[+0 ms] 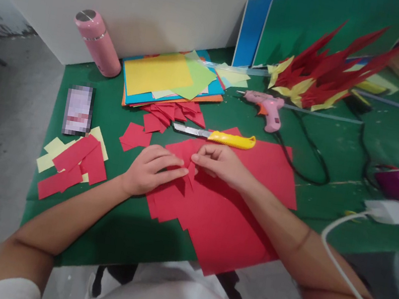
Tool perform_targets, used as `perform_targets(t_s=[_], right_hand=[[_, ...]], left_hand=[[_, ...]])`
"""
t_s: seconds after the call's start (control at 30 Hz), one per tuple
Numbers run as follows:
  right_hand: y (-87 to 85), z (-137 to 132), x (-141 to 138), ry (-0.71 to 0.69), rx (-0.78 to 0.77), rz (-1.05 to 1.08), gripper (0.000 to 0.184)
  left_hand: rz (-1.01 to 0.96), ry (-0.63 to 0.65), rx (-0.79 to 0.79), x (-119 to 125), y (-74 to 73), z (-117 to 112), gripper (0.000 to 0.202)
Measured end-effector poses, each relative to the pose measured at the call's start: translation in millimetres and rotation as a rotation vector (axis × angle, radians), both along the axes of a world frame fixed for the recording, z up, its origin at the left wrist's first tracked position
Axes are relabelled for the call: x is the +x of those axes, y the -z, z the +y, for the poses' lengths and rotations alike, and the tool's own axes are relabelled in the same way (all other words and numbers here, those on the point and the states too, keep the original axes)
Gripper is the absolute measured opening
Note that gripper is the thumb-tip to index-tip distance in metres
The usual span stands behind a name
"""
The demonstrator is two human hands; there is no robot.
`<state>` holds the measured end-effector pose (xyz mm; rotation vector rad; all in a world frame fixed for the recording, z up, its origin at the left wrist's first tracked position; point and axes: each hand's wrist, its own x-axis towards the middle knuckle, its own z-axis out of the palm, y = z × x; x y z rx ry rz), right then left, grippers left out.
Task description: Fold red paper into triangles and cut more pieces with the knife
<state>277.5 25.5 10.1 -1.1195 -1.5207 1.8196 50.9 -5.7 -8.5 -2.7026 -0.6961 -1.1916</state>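
Note:
Both hands meet over a large red sheet of paper [238, 212] on the green table. Between them is a small folded piece of red paper [191, 172], its pointed end toward me. My right hand [220, 163] pinches it between thumb and fingers. My left hand [153, 170] has its fingertips and thumb closed on the paper's left side. Smaller red squares lie under my left hand. Just beyond my hands rests a yellow utility knife [229, 139], its blade out and pointing left. Cut and folded red pieces [175, 112] are heaped behind, left of the knife.
A pink glue gun [267, 107] with a black cord lies behind the knife. Stacked coloured paper [158, 74], a pink bottle [100, 46] and a phone [78, 110] sit left. Red and yellow paper spikes [318, 77] stand back right. A white charger [391, 212] trails a cable over my right arm.

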Motion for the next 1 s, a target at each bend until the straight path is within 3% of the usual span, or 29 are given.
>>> perform_targets(t_s=[0.13, 0.37, 0.7, 1.0], right_hand=[[-1.8, -4.0, -1.7, -0.048, -0.006, -0.003, 0.041], [8.3, -2.7, -3.3, 0.041, 0.179, -0.113, 0.037], [17.1, 0.1, 2.2, 0.018, 0.746, -0.6, 0.017], [28.0, 6.6, -3.5, 0.151, 0.83, -0.614, 0.012]], left_hand=[[-0.036, 0.051, 0.054, -1.1, -3.0, -1.8, 0.02], [0.035, 0.065, -0.012, 1.3, 1.3, -1.3, 0.019], [0.414, 0.056, -0.279, 5.2, 12.3, 3.2, 0.035], [0.341, 0.08, -0.405, 8.4, 8.2, 2.4, 0.033]])
